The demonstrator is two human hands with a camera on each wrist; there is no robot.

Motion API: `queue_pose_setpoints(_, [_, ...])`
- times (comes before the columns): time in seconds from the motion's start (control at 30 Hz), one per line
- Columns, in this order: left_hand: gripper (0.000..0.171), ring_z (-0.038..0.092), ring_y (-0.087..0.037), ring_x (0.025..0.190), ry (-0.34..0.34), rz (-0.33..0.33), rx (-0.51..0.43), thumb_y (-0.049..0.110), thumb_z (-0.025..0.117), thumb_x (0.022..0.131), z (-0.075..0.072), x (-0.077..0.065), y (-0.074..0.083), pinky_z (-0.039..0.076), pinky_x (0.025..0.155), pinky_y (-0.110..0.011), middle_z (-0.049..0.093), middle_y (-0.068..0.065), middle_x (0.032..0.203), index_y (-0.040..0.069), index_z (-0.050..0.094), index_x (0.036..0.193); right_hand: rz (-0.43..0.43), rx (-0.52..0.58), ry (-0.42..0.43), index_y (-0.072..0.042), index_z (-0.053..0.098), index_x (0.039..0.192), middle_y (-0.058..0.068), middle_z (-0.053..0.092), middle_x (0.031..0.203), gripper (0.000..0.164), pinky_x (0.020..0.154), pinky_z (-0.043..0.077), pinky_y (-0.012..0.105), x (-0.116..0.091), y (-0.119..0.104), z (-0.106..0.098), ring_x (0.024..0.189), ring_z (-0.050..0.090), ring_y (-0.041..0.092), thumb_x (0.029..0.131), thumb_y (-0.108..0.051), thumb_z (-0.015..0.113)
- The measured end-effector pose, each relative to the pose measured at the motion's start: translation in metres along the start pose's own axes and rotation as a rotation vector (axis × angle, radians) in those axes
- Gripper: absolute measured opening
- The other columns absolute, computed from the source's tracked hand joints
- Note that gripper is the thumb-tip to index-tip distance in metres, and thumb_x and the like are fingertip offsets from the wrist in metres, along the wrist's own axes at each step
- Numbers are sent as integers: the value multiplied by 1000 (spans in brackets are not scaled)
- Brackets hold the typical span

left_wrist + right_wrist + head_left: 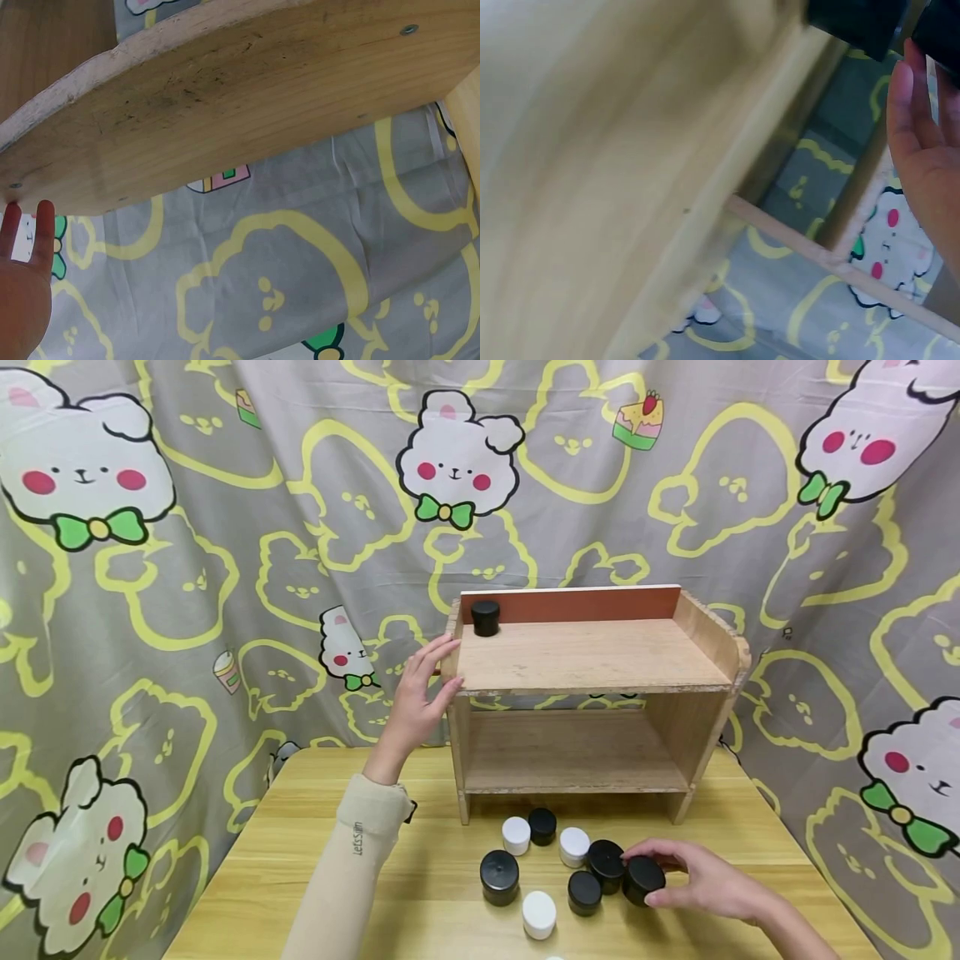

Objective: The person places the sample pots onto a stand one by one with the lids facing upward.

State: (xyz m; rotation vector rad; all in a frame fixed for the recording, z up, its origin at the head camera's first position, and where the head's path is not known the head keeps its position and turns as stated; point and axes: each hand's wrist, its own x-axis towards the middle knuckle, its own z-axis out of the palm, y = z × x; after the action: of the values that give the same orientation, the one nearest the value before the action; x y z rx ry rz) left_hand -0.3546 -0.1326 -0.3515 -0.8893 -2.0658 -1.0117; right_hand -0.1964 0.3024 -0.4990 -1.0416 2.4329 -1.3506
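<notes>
My right hand [705,878] pinches a small black round jar [643,882] between thumb and fingers, low over the table's right part. A larger black jar [605,865] stands just left of it, with a smaller black jar [584,893] in front. In the right wrist view the fingers hold the black jar [943,37] at the top corner. My left hand [417,700] rests on the left side panel of a two-tier wooden shelf [592,652], its fingers stretched out. The left wrist view has two straight fingertips at that panel [225,112].
One black jar [485,618] stands on the shelf's upper board, at the left. Before the shelf are white jars [539,915], [516,835], [574,847] and black jars [499,877], [542,826]. A patterned curtain [285,527] hangs behind the wooden table [247,893].
</notes>
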Motion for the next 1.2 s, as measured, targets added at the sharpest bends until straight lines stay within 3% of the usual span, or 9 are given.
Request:
queue_pose_setpoints(0.33, [52,44,-23,141,-10,-5,-6,17,67,102,0,1,1,48,103,-42,42,0,163,18,52,152,-54,-69,6,-8,65,134,2,73,123,46,91,49,21,19,-29,-12,103,67,8,91,-18,80])
queue_pose_setpoints(0.53, [53,45,-25,140,-13,-1,-7,16,68,101,1,1,1,48,102,-42,43,-1,162,18,52,151,-100,-124,17,-19,64,133,-6,73,118,45,92,51,23,31,-42,-15,99,67,8,92,-20,80])
queue_pose_setpoints(0.9, [52,45,-25,139,-6,-9,-13,16,67,101,-1,-1,1,49,102,-43,43,-1,162,18,52,151,-62,-178,56,-27,66,131,-13,71,111,43,92,51,27,62,-64,-13,97,66,6,91,-28,81])
queue_pose_setpoints(1.2, [53,42,-24,146,6,10,-18,15,68,100,1,0,-1,34,116,-50,44,-2,161,18,52,151,-116,-169,91,-25,67,130,-11,72,108,42,86,53,27,87,-79,-14,93,65,7,91,-25,82])
